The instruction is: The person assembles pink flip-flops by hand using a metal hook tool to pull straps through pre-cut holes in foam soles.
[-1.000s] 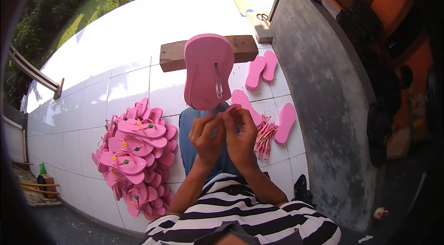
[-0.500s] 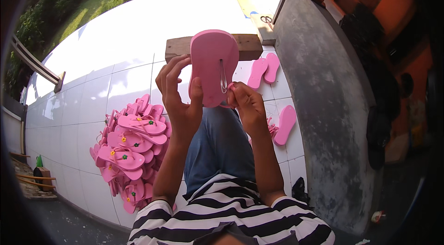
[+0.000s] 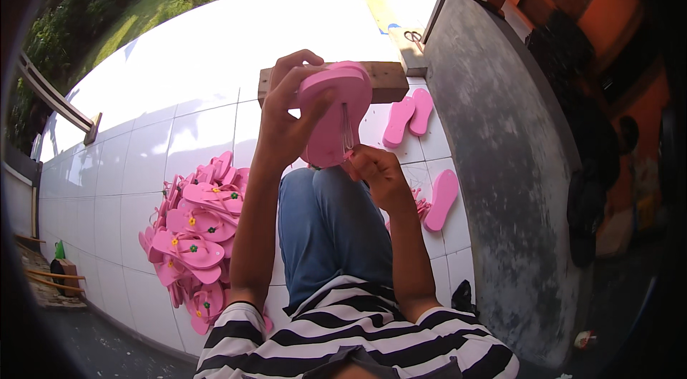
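In front of my knees I hold up a pink flip-flop sole [image 3: 330,118]. My left hand [image 3: 285,110] is closed on its upper left edge, thumb on the near face and fingers behind, and the upper end bends over toward me. A thin metal wire loop [image 3: 348,125] sticks out of a hole in the sole. At its lower end, my right hand [image 3: 381,175] pinches a pink rubber strap [image 3: 349,156] right against the wire. My fingers partly hide the strap, so I cannot tell whether it is through the loop.
A wooden block [image 3: 388,81] stands behind the sole. On the left is a heap of finished pink flip-flops [image 3: 197,239] with flower trims. Loose soles [image 3: 441,200] and pink straps [image 3: 421,209] lie right. Scissors [image 3: 413,37] rest near the grey wall [image 3: 501,164].
My left hand has shifted up the sole and now grips its upper end, which has bent toward me. The right hand has moved slightly down with the strap.
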Motion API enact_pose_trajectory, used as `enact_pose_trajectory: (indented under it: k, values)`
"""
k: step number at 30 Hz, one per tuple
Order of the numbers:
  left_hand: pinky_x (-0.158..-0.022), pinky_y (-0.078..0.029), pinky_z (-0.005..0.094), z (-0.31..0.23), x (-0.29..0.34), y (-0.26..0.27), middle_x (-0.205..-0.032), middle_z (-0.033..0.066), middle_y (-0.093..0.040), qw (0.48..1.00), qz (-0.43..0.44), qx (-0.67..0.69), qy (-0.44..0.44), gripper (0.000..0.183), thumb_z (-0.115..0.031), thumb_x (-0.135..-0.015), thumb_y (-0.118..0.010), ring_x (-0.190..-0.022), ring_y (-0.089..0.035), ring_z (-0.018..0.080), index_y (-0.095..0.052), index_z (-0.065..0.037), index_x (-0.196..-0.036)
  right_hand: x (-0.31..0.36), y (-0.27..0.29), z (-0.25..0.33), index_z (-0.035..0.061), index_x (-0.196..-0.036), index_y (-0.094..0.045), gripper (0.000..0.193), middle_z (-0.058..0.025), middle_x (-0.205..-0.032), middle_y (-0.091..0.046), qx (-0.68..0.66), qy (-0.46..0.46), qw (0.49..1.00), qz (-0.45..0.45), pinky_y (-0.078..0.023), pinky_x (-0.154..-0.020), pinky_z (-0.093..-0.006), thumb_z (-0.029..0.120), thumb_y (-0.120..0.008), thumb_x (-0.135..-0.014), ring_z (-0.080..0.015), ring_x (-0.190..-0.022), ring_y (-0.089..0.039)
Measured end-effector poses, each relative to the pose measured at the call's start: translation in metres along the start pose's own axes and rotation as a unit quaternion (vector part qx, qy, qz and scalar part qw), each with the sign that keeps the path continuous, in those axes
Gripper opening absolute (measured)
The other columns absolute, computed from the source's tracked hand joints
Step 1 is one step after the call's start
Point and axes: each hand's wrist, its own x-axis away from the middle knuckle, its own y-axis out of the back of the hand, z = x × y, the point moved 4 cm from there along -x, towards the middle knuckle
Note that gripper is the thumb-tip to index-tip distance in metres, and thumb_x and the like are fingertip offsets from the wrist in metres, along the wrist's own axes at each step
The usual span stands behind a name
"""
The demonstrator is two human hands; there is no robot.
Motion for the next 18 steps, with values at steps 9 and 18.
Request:
enact_pose_trajectory:
  k: [9, 18]
  values:
    - [-0.079, -0.051, 0.0363, -0.039, 0.012, -0.01, -0.099, 0.0105, -0.066, 0.963, -0.034, -0.237, -0.121, 0.02, -0.006, -0.079, -0.074, -0.093, -0.064, 0.0277, -0.066, -0.003, -0.097, -0.026, 0.01, -0.03, 0.0021, -0.085, -0.055, 0.033, 0.0024, -0.068, -0.042, -0.236, -0.035, 0.97, 0.041, -0.028, -0.057, -0.0246, 0.029, -0.049, -0.103, -0.007, -0.061, -0.033]
    - [-0.07, -0.052, 0.029, -0.009, 0.021, 0.007, -0.084, 0.0109, -0.071, 0.999, 0.024, -0.021, 0.023, 0.018, -0.013, -0.087, -0.073, -0.077, -0.067, 0.0153, -0.064, -0.001, -0.097, -0.004, 0.003, -0.002, 0.0012, -0.096, -0.057, 0.03, -0.0043, -0.081, -0.056, 0.075, 0.038, 0.985, -0.148, -0.039, -0.063, -0.0272, 0.03, -0.052, -0.101, -0.011, -0.069, -0.048]
